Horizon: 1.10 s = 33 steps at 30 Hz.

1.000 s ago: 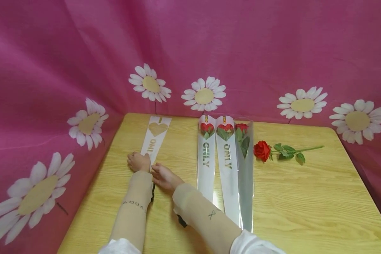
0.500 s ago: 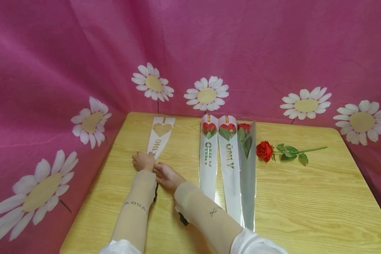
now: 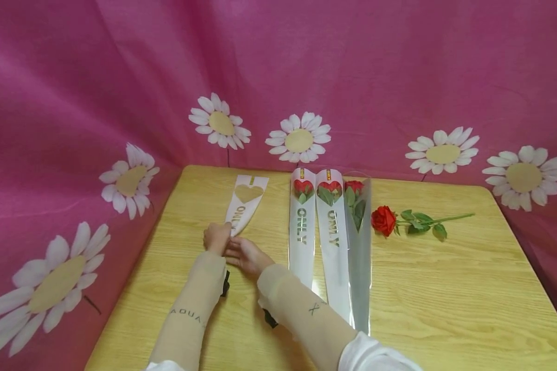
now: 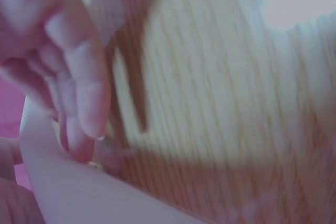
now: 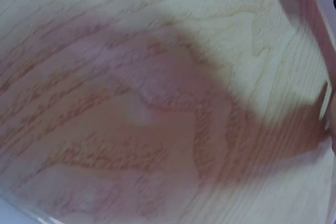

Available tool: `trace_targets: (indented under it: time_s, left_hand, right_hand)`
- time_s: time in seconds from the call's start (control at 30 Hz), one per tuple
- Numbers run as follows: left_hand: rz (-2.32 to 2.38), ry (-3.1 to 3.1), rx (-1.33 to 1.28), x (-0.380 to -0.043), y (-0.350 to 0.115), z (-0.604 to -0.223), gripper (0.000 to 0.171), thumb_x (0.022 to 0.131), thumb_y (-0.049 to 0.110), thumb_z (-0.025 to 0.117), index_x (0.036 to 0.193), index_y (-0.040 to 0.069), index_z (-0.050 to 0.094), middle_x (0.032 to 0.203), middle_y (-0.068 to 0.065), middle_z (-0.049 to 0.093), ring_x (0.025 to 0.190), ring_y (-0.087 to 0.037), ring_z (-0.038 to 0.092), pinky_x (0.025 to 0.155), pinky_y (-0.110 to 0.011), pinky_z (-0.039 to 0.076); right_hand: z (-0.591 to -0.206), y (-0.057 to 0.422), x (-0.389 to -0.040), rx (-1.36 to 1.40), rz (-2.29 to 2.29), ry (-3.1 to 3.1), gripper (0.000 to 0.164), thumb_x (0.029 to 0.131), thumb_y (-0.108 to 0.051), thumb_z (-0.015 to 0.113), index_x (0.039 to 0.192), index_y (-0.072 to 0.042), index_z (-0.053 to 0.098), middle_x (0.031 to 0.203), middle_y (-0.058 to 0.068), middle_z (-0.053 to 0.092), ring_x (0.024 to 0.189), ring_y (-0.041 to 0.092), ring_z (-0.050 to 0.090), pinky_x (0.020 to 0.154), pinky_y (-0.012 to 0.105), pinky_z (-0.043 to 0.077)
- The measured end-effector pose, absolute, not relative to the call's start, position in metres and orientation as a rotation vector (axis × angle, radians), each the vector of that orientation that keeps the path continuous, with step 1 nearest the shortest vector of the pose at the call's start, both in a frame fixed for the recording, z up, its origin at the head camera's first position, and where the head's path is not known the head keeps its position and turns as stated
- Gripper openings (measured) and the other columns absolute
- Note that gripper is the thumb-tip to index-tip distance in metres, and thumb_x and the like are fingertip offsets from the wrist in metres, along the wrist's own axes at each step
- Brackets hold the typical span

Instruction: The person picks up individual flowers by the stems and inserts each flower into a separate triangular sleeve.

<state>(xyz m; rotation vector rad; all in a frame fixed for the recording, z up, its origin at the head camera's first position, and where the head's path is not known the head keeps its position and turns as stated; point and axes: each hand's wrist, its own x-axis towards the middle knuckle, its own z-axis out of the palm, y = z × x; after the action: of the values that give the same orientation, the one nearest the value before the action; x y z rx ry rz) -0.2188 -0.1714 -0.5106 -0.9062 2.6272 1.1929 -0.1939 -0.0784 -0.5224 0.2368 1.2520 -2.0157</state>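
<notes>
My left hand (image 3: 216,238) pinches the lower part of a white flower sleeve (image 3: 246,208), which has a heart window and "ONLY" letters. The sleeve's upper end points to the back of the table, and its right side bows in a curve. My right hand (image 3: 249,256) is just right of the left one, fingers fairly straight at the sleeve's lower edge. In the left wrist view, the right hand's fingers (image 4: 86,87) reach down to the white band of the sleeve (image 4: 100,198). The sleeve's lower end is hidden behind the hands.
Right of the hands lie two white-printed sleeves (image 3: 302,252) with red roses inside, and a clear-grey sleeve (image 3: 359,268) with a rose. A loose red rose (image 3: 383,220) lies farther right on the wooden table (image 3: 450,288). A pink daisy curtain (image 3: 366,77) hangs behind.
The flower sleeve has shifted right and slightly nearer, and its right side has curled up. Both hands have moved a little right with it. The roses have stayed in place.
</notes>
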Motion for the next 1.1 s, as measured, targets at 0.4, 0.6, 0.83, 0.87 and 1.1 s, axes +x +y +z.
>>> trace_targets:
  time_s: [0.4,0.6,0.83,0.87,1.1]
  left_hand:
    - [1.721,2.637,-0.542,-0.274,-0.215,-0.641,0.023,0.082,0.025,0.061,0.085,0.003,0.066,0.084,-0.013,0.064,0.076,-0.025,0.057,0.066,-0.036,0.048]
    - [1.788,2.652,-0.311,-0.237,-0.197,-0.567,0.023,0.088,0.021,0.059,0.091,-0.001,0.065,0.085,-0.015,0.065,0.075,-0.024,0.058,0.066,-0.033,0.050]
    - [1.637,2.670,-0.292,-0.218,-0.187,-0.522,0.025,0.090,0.014,0.057,0.097,-0.010,0.061,0.089,-0.018,0.063,0.078,-0.020,0.057,0.066,-0.024,0.048]
    - [1.630,2.665,-0.284,-0.217,-0.187,-0.521,0.024,0.090,0.014,0.056,0.097,-0.009,0.061,0.088,-0.018,0.063,0.078,-0.020,0.057,0.067,-0.023,0.048]
    - [1.567,2.674,-0.208,-0.218,-0.190,-0.526,0.020,0.089,0.011,0.057,0.094,-0.008,0.062,0.082,-0.014,0.061,0.075,-0.019,0.053,0.065,-0.024,0.045]
  right_hand:
    - [-0.620,-0.073,-0.260,0.222,-2.332,1.402,0.026,0.082,-0.006,0.061,0.106,0.002,0.056,0.096,0.012,0.065,0.085,0.021,0.065,0.072,0.029,0.056]
    - [-0.644,-0.055,-0.307,0.224,-2.413,1.475,0.028,0.081,-0.004,0.063,0.108,0.000,0.056,0.094,0.013,0.066,0.081,0.021,0.065,0.068,0.028,0.056]
    - [-0.618,-0.020,-0.344,0.234,-2.520,1.418,0.031,0.082,-0.008,0.062,0.113,-0.008,0.060,0.098,0.009,0.067,0.085,0.019,0.065,0.067,0.027,0.055]
    - [-0.613,-0.016,-0.347,0.244,-2.545,1.393,0.031,0.082,-0.008,0.063,0.113,-0.009,0.060,0.098,0.008,0.067,0.084,0.018,0.065,0.065,0.025,0.055]
    - [-0.562,0.014,-0.341,0.503,-2.615,1.441,0.024,0.075,-0.011,0.072,0.097,-0.009,0.062,0.084,0.004,0.070,0.072,0.010,0.065,0.041,0.013,0.037]
